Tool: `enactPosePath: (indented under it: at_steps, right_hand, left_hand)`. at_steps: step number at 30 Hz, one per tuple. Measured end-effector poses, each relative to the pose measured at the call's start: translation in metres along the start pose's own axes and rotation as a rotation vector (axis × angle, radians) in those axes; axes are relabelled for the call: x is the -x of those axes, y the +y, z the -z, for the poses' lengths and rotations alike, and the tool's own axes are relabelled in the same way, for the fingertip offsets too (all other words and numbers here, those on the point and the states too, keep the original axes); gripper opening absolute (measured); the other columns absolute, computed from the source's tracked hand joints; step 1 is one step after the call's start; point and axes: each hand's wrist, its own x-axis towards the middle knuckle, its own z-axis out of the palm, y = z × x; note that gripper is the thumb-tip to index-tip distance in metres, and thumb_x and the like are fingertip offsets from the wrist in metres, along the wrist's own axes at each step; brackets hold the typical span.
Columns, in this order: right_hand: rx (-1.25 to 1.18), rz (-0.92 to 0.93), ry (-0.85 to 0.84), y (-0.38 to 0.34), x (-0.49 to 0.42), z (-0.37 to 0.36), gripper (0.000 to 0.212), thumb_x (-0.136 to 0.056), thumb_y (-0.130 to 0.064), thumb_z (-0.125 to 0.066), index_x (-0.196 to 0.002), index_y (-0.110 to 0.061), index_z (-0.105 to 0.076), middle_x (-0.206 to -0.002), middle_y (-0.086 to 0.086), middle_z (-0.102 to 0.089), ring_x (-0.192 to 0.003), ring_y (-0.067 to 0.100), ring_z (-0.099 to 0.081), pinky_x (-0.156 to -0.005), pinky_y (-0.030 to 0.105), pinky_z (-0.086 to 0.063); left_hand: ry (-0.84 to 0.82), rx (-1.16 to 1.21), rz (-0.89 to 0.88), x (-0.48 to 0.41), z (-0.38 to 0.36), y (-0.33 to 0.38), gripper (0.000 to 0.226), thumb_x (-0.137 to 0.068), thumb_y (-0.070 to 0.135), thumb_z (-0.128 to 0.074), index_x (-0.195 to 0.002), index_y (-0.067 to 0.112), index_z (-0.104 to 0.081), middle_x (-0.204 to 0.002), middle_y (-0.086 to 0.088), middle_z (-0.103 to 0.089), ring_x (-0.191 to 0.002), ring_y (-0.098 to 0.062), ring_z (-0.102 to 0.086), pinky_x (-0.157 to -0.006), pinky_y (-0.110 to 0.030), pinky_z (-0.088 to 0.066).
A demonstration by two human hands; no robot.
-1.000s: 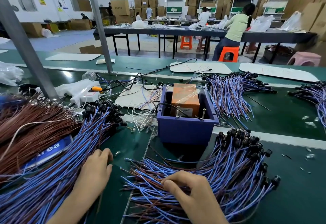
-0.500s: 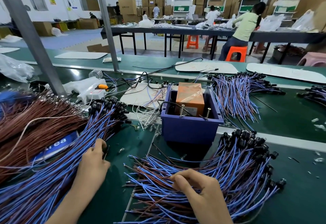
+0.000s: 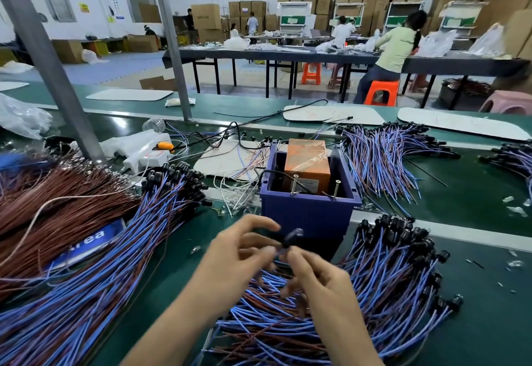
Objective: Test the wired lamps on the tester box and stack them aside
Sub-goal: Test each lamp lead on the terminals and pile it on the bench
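Note:
The tester box [image 3: 309,216] is a dark blue open box holding an orange block [image 3: 307,164] and two upright screws [image 3: 293,184]. Just in front of it, both hands meet above the bench on one wired lamp [image 3: 290,237] with a black holder. My left hand [image 3: 241,253] pinches it near the black end, though motion blur hides the exact hold. My right hand [image 3: 316,276] pinches its blue wire below the holder. A pile of wired lamps [image 3: 383,285] lies under and right of my hands. Another long pile [image 3: 95,265] lies to the left.
Brown wires [image 3: 49,207] lie heaped at far left over a blue label. More lamp bundles [image 3: 385,158] lie behind the box on the right. A white power strip [image 3: 144,155] and loose cables sit behind it, left. Grey posts [image 3: 49,63] rise at left. Workers sit at far tables.
Both hands left the piles and rose together in front of the box, now holding one lamp. The left hand came in from the left pile.

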Motion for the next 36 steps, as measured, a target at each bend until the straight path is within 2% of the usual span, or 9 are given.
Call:
enactPosePath:
  at_steps: [6,11,16,21,25,27,30,32,36]
  right_hand:
    - [-0.484,-0.085,0.247,-0.019,-0.021,0.014,0.02,-0.095,-0.026,-0.054,-0.091,-0.012,-0.067,-0.079,0.007,-0.074,-0.037,0.008,-0.041,-0.032,0.016,-0.029]
    - [-0.413,-0.028,0.36,-0.028,-0.035,0.07,0.024,-0.1,-0.027,-0.045,-0.09,-0.011,-0.06,-0.051,-0.001,-0.049,-0.033,0.006,-0.03,-0.031,0.015,-0.022]
    - [0.124,0.026,0.432,-0.04,-0.056,0.111,0.022,-0.102,-0.026,-0.043,-0.098,-0.013,-0.061,-0.053,-0.005,-0.04,-0.04,0.008,-0.034,-0.038,0.021,-0.029]
    - [0.658,0.01,0.556,-0.04,-0.072,0.131,0.029,-0.099,-0.03,-0.046,-0.122,-0.012,-0.041,-0.107,0.016,-0.058,-0.096,0.032,-0.052,-0.083,0.041,-0.042]
    - [1.209,-0.132,0.497,-0.045,-0.063,0.11,0.076,-0.094,-0.048,-0.05,-0.15,-0.019,-0.008,-0.136,0.02,-0.039,-0.095,0.033,-0.056,-0.07,0.038,-0.048]
    - [1.392,0.009,0.504,-0.047,-0.053,0.084,0.073,-0.094,-0.053,-0.043,-0.152,-0.021,-0.013,-0.147,0.015,-0.028,-0.097,0.028,-0.056,-0.067,0.034,-0.05]
    - [1.039,0.323,0.156,-0.046,-0.036,0.038,0.045,-0.093,-0.048,-0.049,-0.132,-0.026,-0.055,-0.127,-0.009,-0.059,-0.113,0.003,-0.055,-0.095,0.019,-0.043]
    - [0.65,0.351,-0.086,-0.046,-0.022,0.011,0.017,-0.091,-0.035,-0.06,-0.102,-0.032,-0.071,-0.089,-0.018,-0.072,-0.087,-0.006,-0.063,-0.076,0.008,-0.047]
    - [0.364,0.421,0.003,-0.037,-0.025,-0.003,0.016,-0.088,-0.016,-0.066,-0.081,-0.03,-0.072,-0.073,-0.013,-0.072,-0.071,0.003,-0.068,-0.068,0.015,-0.052]
  left_hand:
    - [0.013,-0.059,-0.108,-0.007,-0.031,-0.007,0.04,-0.087,0.0,-0.063,-0.109,0.034,-0.063,-0.095,0.01,-0.067,-0.058,-0.008,-0.061,-0.056,-0.016,-0.045]
    - [-0.178,-0.296,-0.081,-0.005,-0.001,-0.029,0.015,-0.087,0.015,-0.068,-0.085,0.029,-0.073,-0.064,0.009,-0.067,-0.052,-0.002,-0.053,-0.055,-0.013,-0.041]
    - [-0.209,-0.454,-0.056,0.0,0.042,-0.042,0.011,-0.085,0.018,-0.07,-0.08,0.027,-0.074,-0.064,0.017,-0.069,-0.06,0.002,-0.062,-0.058,-0.006,-0.042]
    - [-0.151,-0.34,-0.041,0.004,0.069,-0.042,0.006,-0.077,0.033,-0.071,-0.074,0.028,-0.074,-0.068,0.001,-0.072,-0.052,0.002,-0.056,-0.054,-0.008,-0.04]
    - [-0.169,-0.132,-0.034,0.001,0.06,-0.033,0.017,-0.071,0.035,-0.073,-0.076,0.019,-0.073,-0.069,-0.011,-0.071,-0.054,-0.01,-0.057,-0.053,-0.019,-0.046]
    - [-0.158,-0.061,-0.052,-0.004,0.049,-0.024,0.018,-0.07,0.033,-0.074,-0.076,0.017,-0.073,-0.07,-0.012,-0.071,-0.054,-0.013,-0.06,-0.054,-0.021,-0.049]
    - [-0.135,0.003,-0.096,-0.016,0.032,-0.01,0.017,-0.069,0.032,-0.074,-0.075,0.016,-0.073,-0.069,-0.011,-0.071,-0.053,-0.013,-0.061,-0.052,-0.02,-0.05]
    - [-0.08,0.134,-0.078,-0.025,0.02,-0.004,0.014,-0.066,0.028,-0.075,-0.071,0.016,-0.073,-0.063,-0.009,-0.069,-0.05,-0.012,-0.06,-0.05,-0.018,-0.048]
    - [-0.003,0.525,0.07,-0.037,0.003,0.0,0.017,-0.052,0.024,-0.079,-0.066,0.016,-0.075,-0.063,-0.005,-0.067,-0.052,-0.008,-0.06,-0.052,-0.015,-0.05]
